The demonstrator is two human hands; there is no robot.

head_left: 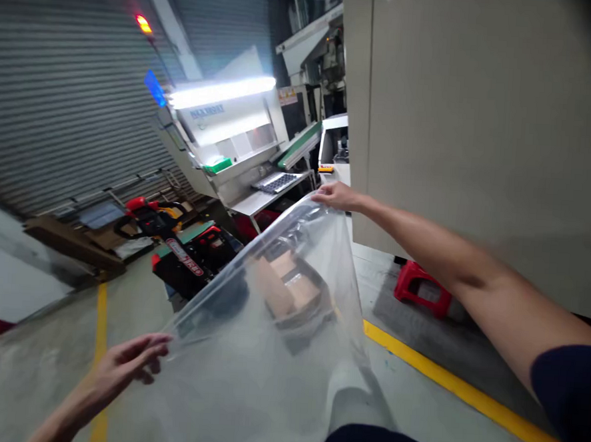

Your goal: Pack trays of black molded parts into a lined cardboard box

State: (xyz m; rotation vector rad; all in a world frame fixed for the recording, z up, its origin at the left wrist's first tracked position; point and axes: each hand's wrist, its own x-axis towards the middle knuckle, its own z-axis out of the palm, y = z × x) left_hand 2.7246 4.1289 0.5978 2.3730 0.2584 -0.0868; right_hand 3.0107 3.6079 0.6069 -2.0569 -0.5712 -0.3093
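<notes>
Two hands on one clear plastic bag (267, 359) | left hand (129, 361): fingers at its near corner, grip unclear, cannot tell | right hand (338, 195): fingertips pinched on its far corner | bag: spread between them above floor, open cardboard box (291, 287) visible through film

Hands (129, 361) stretching clear plastic bag (277, 353), workshop

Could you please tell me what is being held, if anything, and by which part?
A clear plastic bag: right hand at its upper corner, left hand at its left corner.
</notes>
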